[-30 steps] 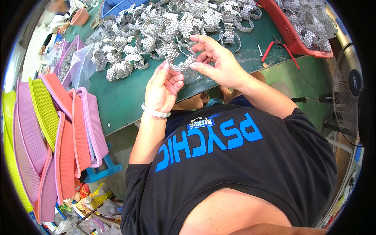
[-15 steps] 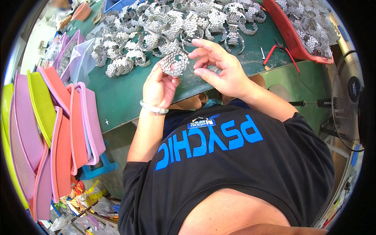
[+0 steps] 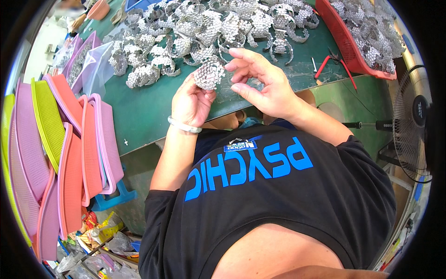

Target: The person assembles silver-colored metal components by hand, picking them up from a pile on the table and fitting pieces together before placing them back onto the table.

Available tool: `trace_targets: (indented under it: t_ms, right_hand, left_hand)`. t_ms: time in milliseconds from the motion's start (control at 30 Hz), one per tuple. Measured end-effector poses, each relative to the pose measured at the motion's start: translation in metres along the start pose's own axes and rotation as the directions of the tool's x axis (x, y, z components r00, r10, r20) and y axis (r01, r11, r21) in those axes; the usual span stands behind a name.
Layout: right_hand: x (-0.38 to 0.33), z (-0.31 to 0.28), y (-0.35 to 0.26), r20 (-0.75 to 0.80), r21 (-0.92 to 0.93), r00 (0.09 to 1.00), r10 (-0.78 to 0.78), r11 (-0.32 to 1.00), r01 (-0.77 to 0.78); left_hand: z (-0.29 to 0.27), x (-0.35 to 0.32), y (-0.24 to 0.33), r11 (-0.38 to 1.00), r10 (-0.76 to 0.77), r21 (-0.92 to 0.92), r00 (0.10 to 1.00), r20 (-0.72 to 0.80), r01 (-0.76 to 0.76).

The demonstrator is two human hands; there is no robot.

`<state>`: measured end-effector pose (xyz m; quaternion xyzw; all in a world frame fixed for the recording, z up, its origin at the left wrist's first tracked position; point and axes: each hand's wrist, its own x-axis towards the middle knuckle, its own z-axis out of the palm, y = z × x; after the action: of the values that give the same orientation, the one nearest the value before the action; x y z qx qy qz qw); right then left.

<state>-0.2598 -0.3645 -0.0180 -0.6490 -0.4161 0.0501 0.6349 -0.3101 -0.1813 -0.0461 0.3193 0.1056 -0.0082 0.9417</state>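
My left hand (image 3: 190, 106) pinches a silver honeycomb-patterned metal cuff (image 3: 208, 76) between thumb and fingers, held up over the near part of the green table (image 3: 134, 116). Just right of the cuff is my right hand (image 3: 265, 86). Its fingers are apart and bent, the thumb stretched toward the cuff, with nothing visible in it. Beyond both hands lies a large pile of similar silver cuffs (image 3: 200, 29), many of them curled and overlapping.
At the right, a red basket (image 3: 344, 43) holds more silver pieces. Red-handled pliers (image 3: 335, 57) lie beside it. A black fan (image 3: 411, 116) stands far right. Stacked coloured baskets (image 3: 70, 181) are at the left, behind them purple bins (image 3: 86, 53) and a clear plastic bag (image 3: 96, 70).
The cuff in my left hand has turned: its ring opening showed before, and now its broad honeycomb face does. My right hand has barely moved and stays open.
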Motion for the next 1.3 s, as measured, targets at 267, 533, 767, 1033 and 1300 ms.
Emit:
trace_targets:
  t_ms: [267, 533, 767, 1033, 1300]
  right_hand:
    - [0.0004, 0.0012, 0.0088, -0.109, -0.001, 0.993, -0.048, 0.999, 0.048]
    - [-0.0006, -0.0022, 0.0059, -0.058, -0.013, 0.998, -0.013, 1.000, 0.012]
    - [-0.0014, -0.0031, 0.0056, -0.051, -0.046, 0.999, -0.005, 0.999, 0.003]
    - [-0.0019, -0.0020, 0.0026, -0.044, -0.053, 0.999, -0.023, 0.998, 0.021]
    - [-0.0028, -0.0023, 0.0024, -0.040, -0.051, 0.999, -0.023, 0.998, 0.021]
  left_hand:
    - [0.0047, -0.0012, -0.0003, 0.999, -0.024, -0.044, 0.998, -0.054, 0.021]
    - [-0.0005, -0.0007, -0.0010, 0.997, -0.033, -0.073, 0.999, -0.005, 0.032]
    - [-0.0018, 0.0014, -0.0020, 0.997, -0.042, -0.068, 0.998, -0.041, 0.039]
    - [-0.0005, 0.0013, -0.0003, 0.995, -0.073, -0.071, 0.997, -0.029, 0.071]
    - [-0.0028, 0.0023, 0.0005, 0.992, -0.104, -0.072, 0.994, -0.015, 0.103]
